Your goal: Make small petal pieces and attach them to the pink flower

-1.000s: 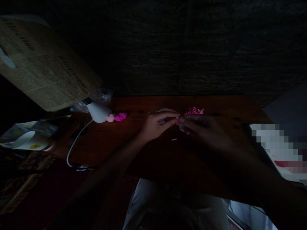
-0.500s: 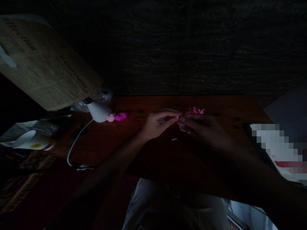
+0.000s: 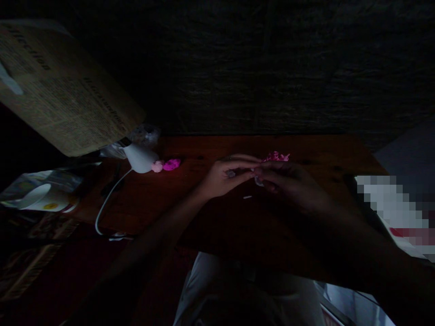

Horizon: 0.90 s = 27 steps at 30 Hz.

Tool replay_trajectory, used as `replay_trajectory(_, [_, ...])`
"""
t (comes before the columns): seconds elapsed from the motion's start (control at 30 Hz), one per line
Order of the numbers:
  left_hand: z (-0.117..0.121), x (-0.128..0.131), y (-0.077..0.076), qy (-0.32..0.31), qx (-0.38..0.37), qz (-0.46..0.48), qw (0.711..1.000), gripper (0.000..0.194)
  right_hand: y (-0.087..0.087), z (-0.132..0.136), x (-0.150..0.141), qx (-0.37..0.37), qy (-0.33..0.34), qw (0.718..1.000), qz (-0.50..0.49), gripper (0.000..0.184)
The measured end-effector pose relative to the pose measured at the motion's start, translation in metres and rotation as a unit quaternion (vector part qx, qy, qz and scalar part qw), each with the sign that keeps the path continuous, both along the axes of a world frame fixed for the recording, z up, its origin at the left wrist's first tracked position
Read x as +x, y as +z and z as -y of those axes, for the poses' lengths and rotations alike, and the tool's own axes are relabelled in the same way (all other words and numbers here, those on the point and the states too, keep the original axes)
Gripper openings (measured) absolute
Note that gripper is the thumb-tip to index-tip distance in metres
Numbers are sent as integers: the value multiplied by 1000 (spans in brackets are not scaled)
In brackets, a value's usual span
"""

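Note:
My left hand and my right hand meet above the wooden table, fingertips pinched together. Between them is a small pale bit, too dim to name. A whitish, see-through scrap shows under the fingers of my right hand. Inside the curl of my left hand sits a small greyish lump. Just behind the fingers lies a frilly pink piece, partly hidden by my right hand. A thin white sliver rests on the table below my hands.
At left stands a lamp with a newsprint shade and white base; its white cord curves forward. A pale pink lump and a magenta lump lie beside it. A paper cup is farther left. The wooden table meets a dark wall.
The fingers of my left hand have shifted slightly, its thumb lower and the gap to the index finger wider. The pale bit shows less between the fingertips. Other things stay put.

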<state>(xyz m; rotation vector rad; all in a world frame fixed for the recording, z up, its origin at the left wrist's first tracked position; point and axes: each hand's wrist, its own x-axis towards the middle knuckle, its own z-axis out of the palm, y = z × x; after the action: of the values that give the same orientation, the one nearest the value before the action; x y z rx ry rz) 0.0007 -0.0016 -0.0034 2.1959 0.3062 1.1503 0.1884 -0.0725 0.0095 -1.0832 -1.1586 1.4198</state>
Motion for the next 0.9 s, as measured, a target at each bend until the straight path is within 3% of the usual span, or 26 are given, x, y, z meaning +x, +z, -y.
replay_trajectory(0.57, [4, 0, 0, 20, 29, -14, 999, 22, 1, 2, -3, 6, 4, 999, 52, 29])
replay_trajectory(0.9, [6, 1, 2, 36, 40, 10, 998, 19, 0, 4, 1, 57, 30, 995, 80, 37])
